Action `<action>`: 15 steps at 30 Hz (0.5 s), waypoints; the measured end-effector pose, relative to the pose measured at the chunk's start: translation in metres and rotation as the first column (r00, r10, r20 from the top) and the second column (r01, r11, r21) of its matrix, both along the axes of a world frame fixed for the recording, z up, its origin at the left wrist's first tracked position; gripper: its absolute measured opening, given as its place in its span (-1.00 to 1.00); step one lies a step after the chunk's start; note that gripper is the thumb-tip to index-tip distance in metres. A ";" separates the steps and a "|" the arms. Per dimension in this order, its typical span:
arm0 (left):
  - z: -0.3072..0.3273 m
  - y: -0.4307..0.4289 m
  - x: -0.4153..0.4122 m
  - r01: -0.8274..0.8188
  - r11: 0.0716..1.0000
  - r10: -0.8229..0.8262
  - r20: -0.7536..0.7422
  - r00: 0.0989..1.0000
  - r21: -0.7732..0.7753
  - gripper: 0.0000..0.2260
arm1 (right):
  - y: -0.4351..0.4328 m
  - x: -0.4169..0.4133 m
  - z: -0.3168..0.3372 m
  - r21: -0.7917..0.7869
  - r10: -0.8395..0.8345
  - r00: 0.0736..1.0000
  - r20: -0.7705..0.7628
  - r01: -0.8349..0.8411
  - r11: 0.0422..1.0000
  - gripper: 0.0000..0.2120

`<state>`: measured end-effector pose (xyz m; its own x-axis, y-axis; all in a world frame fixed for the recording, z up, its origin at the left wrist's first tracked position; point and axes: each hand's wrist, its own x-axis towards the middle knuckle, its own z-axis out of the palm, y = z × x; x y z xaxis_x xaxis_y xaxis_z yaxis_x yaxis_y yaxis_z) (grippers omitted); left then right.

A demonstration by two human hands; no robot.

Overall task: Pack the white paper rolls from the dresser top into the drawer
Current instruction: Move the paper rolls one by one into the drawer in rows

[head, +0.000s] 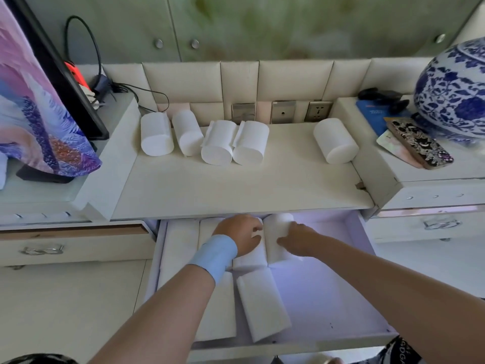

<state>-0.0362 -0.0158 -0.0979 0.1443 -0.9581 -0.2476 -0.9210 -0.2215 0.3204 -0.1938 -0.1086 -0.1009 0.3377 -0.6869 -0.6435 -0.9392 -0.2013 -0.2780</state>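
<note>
You get soft, even daylight; the drawer (354, 285) interior glows bluish-violet, the wide lens bends the frame's edges, and the cabinet doors (236, 27) look blurred.

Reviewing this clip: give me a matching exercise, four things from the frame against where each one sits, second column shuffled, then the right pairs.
Things:
1. lone paper roll
2. patterned phone
3. blue wristband
4. tilted roll

Places:
A. on the left hand's wrist
B. inside the open drawer
C. on the dresser top, far right, apart from the row of four
D. on the raised right ledge beside the blue-and-white vase

Pairs: 1-C, 2-D, 3-A, 4-B
</note>
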 end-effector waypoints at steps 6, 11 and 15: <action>0.031 -0.019 0.009 -0.171 0.973 0.150 -0.137 0.979 -0.153 -0.78 | -0.005 0.010 0.047 -0.265 0.107 0.991 0.076 -0.083 0.961 -0.82; 0.053 -0.058 0.036 -0.290 0.924 0.246 -0.196 0.949 -0.249 -0.70 | -0.037 0.037 0.075 -0.357 -0.004 0.907 0.421 0.170 0.918 -0.80; 0.056 -0.095 0.057 -0.361 0.879 0.311 -0.198 0.929 -0.310 -0.58 | -0.074 0.077 0.075 -0.237 -0.096 0.827 0.554 0.267 0.934 -0.70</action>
<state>0.0212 -0.1111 -0.0417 0.4607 -0.8867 0.0385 -0.7512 -0.3664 0.5491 -0.1166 -0.1821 -0.0263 0.4140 -0.8955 -0.1636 -0.6929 -0.1935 -0.6946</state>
